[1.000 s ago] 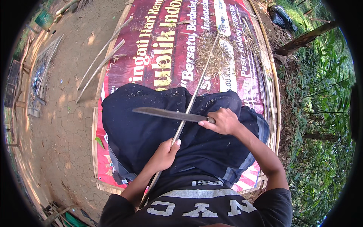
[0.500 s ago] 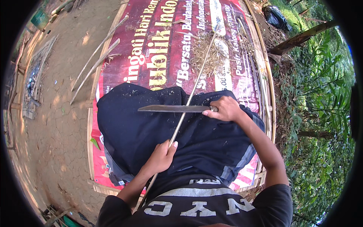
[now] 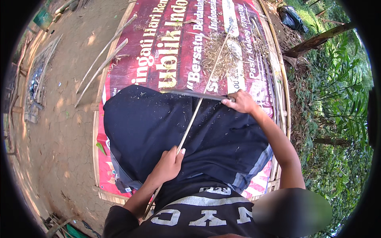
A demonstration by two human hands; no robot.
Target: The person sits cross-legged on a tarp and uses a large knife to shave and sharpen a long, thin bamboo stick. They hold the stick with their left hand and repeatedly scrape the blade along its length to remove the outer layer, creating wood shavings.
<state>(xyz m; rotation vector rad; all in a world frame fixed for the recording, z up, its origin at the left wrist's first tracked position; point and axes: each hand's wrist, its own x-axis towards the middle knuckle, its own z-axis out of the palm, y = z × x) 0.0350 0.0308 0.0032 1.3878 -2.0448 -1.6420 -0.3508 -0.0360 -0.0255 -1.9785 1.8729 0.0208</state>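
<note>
My left hand (image 3: 168, 164) is closed around a long thin wooden stick (image 3: 189, 129), near my belly. The stick slants up and away over my lap, its far end among pale shavings (image 3: 218, 55). In my right hand (image 3: 240, 102) is the handle of a long-bladed knife (image 3: 186, 93), mostly hidden by the fingers. The blade points left and lies across the stick, seemingly touching it, just beyond my knees. Dark trousers (image 3: 151, 123) with bits of shavings on them cover my folded legs.
I sit on a red printed banner (image 3: 127, 75) spread over a bamboo-edged platform (image 3: 286, 99). Loose sticks (image 3: 101, 65) stick out over its left edge; thin dark rods lie along the right. Bare earth (image 3: 59, 139) is on the left, green plants (image 3: 337, 107) and a black bag (image 3: 293, 18) on the right.
My right hand has moved the knife away from me along the stick, from over my lap to beyond my knees. My left hand has stayed nearly still.
</note>
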